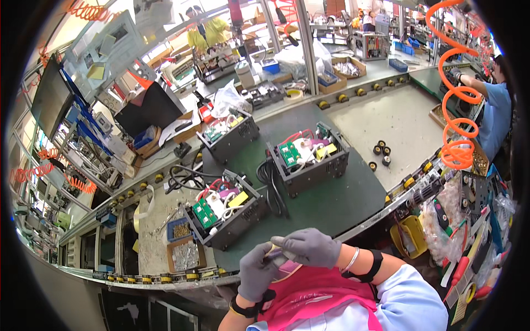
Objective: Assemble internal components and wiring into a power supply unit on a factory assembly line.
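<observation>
left hand [257, 271] and right hand [309, 247], both grey-gloved, meet before the pink apron [309, 292], fingers bent; whether either grasps anything, cannot tell. nearest open-topped unit [225, 214] stands at the green board [331, 207]'s left side, beyond the left hand; black cable [269, 175] lies beside it.

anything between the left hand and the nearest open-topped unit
Nothing visible blocks it: only green board shows between the left hand and the open-topped unit. The black cable lies to the unit's right.
</observation>
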Demonstrator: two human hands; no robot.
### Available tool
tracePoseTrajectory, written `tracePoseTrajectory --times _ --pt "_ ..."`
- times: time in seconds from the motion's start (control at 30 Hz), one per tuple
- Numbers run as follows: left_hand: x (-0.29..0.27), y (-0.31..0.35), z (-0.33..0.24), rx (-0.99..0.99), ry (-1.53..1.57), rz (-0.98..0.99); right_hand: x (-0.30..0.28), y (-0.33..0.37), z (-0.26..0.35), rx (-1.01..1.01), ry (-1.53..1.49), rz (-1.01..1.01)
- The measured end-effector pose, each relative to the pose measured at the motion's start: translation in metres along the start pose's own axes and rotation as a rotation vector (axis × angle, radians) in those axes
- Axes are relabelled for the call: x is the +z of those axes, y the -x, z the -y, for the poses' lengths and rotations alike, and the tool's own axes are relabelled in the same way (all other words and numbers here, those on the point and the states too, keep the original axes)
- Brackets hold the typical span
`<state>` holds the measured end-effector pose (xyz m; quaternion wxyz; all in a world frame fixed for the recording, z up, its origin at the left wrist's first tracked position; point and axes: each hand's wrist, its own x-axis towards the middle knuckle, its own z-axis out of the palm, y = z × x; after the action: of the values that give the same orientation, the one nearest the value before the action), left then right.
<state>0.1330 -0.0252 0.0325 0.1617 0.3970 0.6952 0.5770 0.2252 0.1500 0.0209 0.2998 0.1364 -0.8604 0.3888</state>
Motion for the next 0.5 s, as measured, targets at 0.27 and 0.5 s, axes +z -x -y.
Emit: tracePoseTrajectory --times 0.27,0.5 --pt "0.004 0.0 0.011 -0.099 0.175 -0.02 -0.003 0.004 -0.006 0.144 -0.2 -0.088" --pt "0.018 -0.01 0.008 0.064 0.251 -0.147 0.007 0.017 -0.032 0.688 -0.67 -0.296"
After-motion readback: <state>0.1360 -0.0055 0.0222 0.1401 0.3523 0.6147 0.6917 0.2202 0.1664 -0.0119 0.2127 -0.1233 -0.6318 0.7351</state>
